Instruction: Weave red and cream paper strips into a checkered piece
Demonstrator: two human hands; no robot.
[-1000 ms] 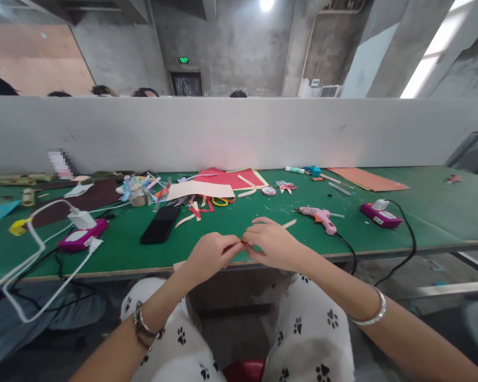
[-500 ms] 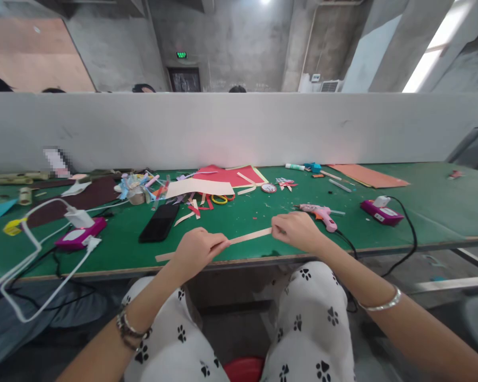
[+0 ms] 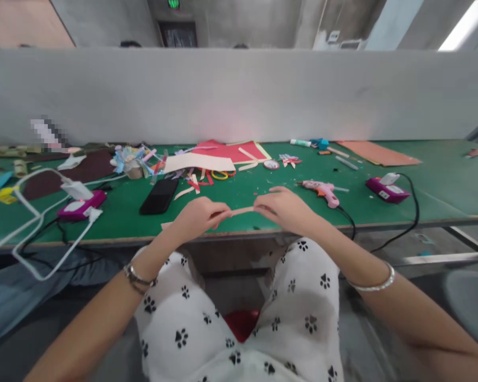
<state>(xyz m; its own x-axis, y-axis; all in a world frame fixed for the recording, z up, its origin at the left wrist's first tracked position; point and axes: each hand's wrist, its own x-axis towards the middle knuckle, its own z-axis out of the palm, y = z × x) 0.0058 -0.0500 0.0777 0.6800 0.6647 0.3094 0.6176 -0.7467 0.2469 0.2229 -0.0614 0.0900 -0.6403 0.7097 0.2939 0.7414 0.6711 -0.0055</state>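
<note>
A narrow cream paper strip [image 3: 242, 210] stretches between my two hands, just above the table's front edge. My left hand [image 3: 202, 216] pinches it between thumb and fingers, and the strip's tail pokes out beyond that wrist. On the other side, my right hand [image 3: 281, 209] is closed on the strip, fingertips pointing left. Beyond my left hand lie a black phone [image 3: 160, 196] and several red and cream paper scraps [image 3: 195, 183]. A pink glue gun [image 3: 322, 192] rests to the right of my right hand.
Purple power sockets [image 3: 387, 190] with cables sit at right and, likewise, at left [image 3: 82, 206]. Red paper [image 3: 245, 153], a cream sheet [image 3: 199, 162], yellow-handled scissors [image 3: 219, 175], a round tin [image 3: 271, 164] and orange sheets [image 3: 378, 152] lie toward the white partition [image 3: 239, 95].
My right hand has moved left along the strip, so less of it shows between my hands. The view has tilted downward.
</note>
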